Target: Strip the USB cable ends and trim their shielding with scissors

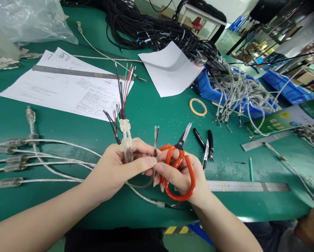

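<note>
My left hand (114, 168) is closed around a bundle of clear-sheathed cables (125, 134) held upright, their stripped red, green, black and white wires fanning out above. My right hand (180, 175) has its fingers through the orange-handled scissors (179, 164), blades pointing up and right. Its thumb and forefinger also pinch one more cable end (156, 140), whose short coloured wires stick up between the two hands. Both hands meet above the green table (151, 115).
Several clear cables (41, 157) trail left. Printed sheets (64, 84) under a steel ruler (75, 72) lie behind, a second ruler (246, 186) at right. Black cutters (208, 147), a tape ring (198, 106), white paper (169, 68), black cable heap (157, 31), blue bins (211, 91) with grey cables.
</note>
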Motion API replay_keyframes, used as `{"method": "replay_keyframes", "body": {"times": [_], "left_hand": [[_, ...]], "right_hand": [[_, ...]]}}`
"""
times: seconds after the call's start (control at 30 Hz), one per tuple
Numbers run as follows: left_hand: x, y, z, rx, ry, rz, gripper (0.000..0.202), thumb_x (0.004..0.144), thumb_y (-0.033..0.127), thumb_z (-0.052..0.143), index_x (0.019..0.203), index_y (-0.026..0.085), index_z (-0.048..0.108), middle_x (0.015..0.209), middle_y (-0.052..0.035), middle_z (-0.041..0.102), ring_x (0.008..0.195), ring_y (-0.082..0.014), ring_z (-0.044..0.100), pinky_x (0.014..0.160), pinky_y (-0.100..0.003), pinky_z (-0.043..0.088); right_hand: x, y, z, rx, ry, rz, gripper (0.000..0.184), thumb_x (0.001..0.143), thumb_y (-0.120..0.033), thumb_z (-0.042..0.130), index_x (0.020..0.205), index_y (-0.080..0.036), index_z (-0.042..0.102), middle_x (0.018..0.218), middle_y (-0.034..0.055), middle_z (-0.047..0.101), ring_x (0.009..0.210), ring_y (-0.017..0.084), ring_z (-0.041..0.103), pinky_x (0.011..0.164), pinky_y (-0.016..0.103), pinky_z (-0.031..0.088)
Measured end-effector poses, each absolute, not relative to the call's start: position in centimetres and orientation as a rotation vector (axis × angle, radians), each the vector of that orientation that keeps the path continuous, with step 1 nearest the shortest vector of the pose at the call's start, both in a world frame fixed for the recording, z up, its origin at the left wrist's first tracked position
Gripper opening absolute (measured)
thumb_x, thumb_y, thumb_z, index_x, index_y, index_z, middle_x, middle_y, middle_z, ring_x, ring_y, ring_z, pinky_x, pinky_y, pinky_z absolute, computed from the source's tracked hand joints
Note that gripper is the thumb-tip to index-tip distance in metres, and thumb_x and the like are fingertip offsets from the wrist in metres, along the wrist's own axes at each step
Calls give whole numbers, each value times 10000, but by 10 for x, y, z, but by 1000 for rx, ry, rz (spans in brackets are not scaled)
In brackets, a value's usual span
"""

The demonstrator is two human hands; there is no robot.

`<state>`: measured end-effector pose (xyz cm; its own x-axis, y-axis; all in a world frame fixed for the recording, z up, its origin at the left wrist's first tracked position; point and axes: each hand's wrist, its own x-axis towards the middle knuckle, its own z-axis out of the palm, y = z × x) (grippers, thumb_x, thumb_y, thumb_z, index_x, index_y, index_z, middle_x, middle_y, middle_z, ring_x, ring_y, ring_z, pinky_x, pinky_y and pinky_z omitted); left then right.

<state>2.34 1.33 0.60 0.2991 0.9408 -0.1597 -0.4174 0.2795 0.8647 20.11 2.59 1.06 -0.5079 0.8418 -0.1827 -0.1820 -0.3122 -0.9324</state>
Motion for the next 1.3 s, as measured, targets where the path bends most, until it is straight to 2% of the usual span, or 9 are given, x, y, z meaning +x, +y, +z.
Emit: {"method": "replay_keyframes", "body": {"times": [0.07, 0.17, 0.4, 0.53, 0.67, 0.93, 1.03, 1.13, 1.3], "left_hand": [[24, 13, 5, 824, 819, 1052, 113, 829, 128, 675, 768, 200, 736, 805, 23, 625, 620, -103, 655, 606, -229, 532], [24, 13, 5, 792, 793, 1014, 153, 841, 95, 626, 762, 184, 722, 718, 21, 630, 588, -112, 657, 590, -230, 539], [26, 16, 9, 694, 682, 1020, 127, 844, 105, 601, 761, 154, 685, 687, 9, 646, 567, -123, 659, 587, -249, 549], [25, 16, 8, 717, 704, 956, 96, 862, 142, 602, 776, 157, 643, 589, 17, 618, 596, -165, 683, 622, -285, 548], [25, 15, 7, 704, 681, 988, 119, 867, 128, 571, 772, 165, 632, 591, 20, 619, 585, -159, 676, 617, -284, 523], [23, 13, 9, 709, 731, 973, 109, 844, 193, 615, 781, 189, 704, 635, 5, 617, 631, -162, 652, 582, -276, 416], [23, 14, 10, 651, 766, 971, 38, 803, 210, 684, 788, 186, 709, 622, 5, 628, 595, -127, 605, 562, -246, 383], [23, 16, 11, 599, 804, 974, 78, 775, 222, 731, 737, 170, 686, 583, 10, 617, 547, -102, 562, 529, -218, 347], [22, 19, 10, 493, 909, 1013, 108, 788, 269, 738, 830, 172, 722, 438, 79, 391, 444, -53, 350, 477, -192, 278]], "right_hand": [[201, 26, 10, -913, -1207, 1900, 65, 840, -175, 719, 838, -167, 654, 664, 4, 704, 533, 83, 632, 463, 154, 514], [200, 28, 12, -933, -1198, 1936, 81, 842, -194, 720, 814, -151, 658, 692, 25, 722, 519, 84, 635, 450, 150, 515], [201, 28, 11, -979, -1138, 2008, 166, 829, -283, 740, 797, -144, 657, 686, 43, 734, 472, 96, 633, 381, 143, 493], [200, 27, 9, -930, -1155, 1965, 105, 838, -222, 727, 807, -141, 669, 688, 38, 737, 489, 89, 647, 409, 132, 506], [201, 30, 6, -886, -1152, 2017, 105, 854, -224, 715, 824, -128, 684, 695, 40, 736, 499, 83, 643, 443, 140, 516], [205, 36, 4, -836, -1227, 2049, 126, 852, -262, 721, 849, -136, 729, 774, 55, 723, 610, 94, 635, 584, 190, 551], [205, 37, 4, -834, -1230, 2048, 125, 826, -262, 746, 855, -140, 738, 734, 40, 698, 610, 97, 615, 580, 192, 539], [203, 36, 5, -863, -1222, 2079, 118, 818, -243, 757, 872, -140, 739, 725, 31, 703, 608, 87, 610, 594, 188, 536], [198, 32, 5, -969, -1188, 2126, 145, 806, -255, 774, 865, -130, 729, 752, 51, 742, 581, 79, 616, 554, 174, 514]]}}
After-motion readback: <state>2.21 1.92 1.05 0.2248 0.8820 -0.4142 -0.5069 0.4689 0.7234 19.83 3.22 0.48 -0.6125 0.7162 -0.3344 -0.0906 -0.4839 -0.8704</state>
